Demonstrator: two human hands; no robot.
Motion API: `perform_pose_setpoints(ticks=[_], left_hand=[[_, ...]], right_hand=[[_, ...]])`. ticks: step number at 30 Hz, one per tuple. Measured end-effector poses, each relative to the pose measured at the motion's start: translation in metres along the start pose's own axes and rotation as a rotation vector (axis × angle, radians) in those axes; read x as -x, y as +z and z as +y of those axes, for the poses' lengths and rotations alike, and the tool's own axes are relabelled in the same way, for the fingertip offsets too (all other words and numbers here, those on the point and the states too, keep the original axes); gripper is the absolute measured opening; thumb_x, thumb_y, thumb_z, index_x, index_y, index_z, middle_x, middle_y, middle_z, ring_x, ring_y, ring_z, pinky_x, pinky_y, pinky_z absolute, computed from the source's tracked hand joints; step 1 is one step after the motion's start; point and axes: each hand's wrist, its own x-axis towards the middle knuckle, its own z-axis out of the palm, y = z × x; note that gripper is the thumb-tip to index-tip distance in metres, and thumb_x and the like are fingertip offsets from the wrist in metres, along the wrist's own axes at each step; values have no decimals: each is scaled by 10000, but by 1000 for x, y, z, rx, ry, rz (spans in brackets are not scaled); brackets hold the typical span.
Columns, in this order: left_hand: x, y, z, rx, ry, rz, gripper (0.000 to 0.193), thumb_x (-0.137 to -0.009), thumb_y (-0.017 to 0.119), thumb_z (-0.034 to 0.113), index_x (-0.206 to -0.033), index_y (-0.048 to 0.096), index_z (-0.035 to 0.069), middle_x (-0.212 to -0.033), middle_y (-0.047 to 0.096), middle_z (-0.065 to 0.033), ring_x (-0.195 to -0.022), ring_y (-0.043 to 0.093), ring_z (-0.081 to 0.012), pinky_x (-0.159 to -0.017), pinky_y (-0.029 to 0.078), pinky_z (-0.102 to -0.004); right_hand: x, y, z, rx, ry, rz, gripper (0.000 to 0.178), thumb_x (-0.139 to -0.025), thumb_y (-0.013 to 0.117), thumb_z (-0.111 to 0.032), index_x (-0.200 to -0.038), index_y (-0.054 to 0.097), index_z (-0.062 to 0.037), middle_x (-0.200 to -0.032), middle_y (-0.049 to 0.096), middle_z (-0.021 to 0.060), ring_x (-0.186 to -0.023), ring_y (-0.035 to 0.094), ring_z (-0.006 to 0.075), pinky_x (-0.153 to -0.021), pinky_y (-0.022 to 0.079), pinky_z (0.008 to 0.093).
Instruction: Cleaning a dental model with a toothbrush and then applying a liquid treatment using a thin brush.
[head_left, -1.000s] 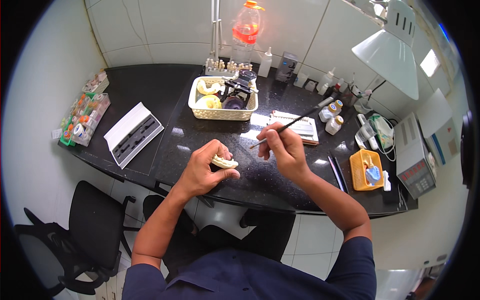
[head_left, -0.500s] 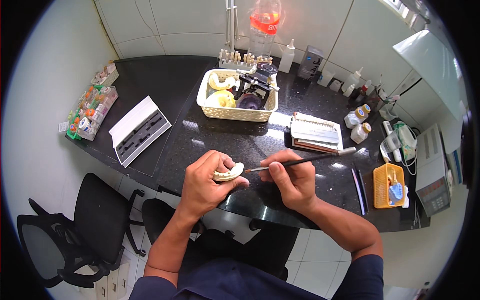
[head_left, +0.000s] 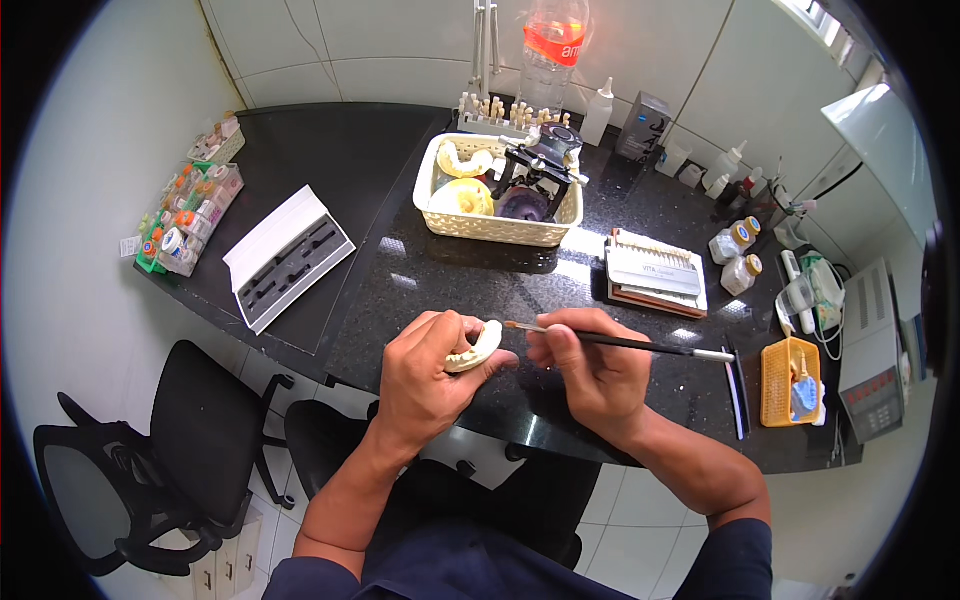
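Observation:
Over the near edge of the dark counter, my left hand (head_left: 425,368) is closed around a cream-coloured dental model (head_left: 474,350), a curved arch gripped between thumb and fingers. In my right hand (head_left: 600,368) a fine brush (head_left: 650,345) is held like a pen, its dark handle pointing right with a pale end. The brush's brownish tip is close to the upper right end of the dental model; whether they touch I cannot tell. Part of the model is hidden by my left fingers.
A cream basket (head_left: 490,231) with plaster models and a black articulator stands behind my hands. To its right lies a shade guide (head_left: 655,272). An open white case (head_left: 290,262) and a bottle tray (head_left: 190,220) are left. An orange basket (head_left: 790,385) sits right, near small jars (head_left: 735,250).
The dental model in my left hand has turned more upright. The brush has levelled out, its tip moving up beside the model's end. The whole view has shifted slightly.

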Motion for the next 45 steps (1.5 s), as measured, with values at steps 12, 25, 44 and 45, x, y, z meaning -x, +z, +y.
perform_pose_setpoints(ticks=[12,25,44,45], left_hand=[[2,-1,-4,31,-89,-7,449,-822,973,183,-931,562,36,-861,644,-119,-777,661,-300,-697,549,-427],[-6,-6,2,50,-7,-108,596,-941,808,106,-1496,619,0,-1048,714,-163,-1004,681,-319,-918,559,-424],[-6,-9,0,-2,40,-120,533,-948,779,102,-1461,667,12,-1119,742,-182,-1021,696,-310,-938,562,-401],[-6,-6,-1,25,45,-118,545,-947,776,95,-1469,648,3,-1093,725,-180,-1009,674,-333,-937,548,-426]], right_hand=[[-4,-2,-3,99,-306,-201,97,-1055,709,-35,-1122,735,30,-899,782,127,-791,763,157,-690,610,307],[-1,-6,2,-86,-75,-79,186,-1092,625,-72,-1171,717,69,-973,756,159,-842,755,192,-735,601,327],[-3,-4,-1,62,-18,-42,143,-1020,728,-49,-1125,781,31,-966,806,180,-783,792,265,-731,625,341],[-4,-5,0,34,-24,-8,140,-1018,733,-52,-1120,782,31,-966,806,183,-781,792,266,-727,623,342]])
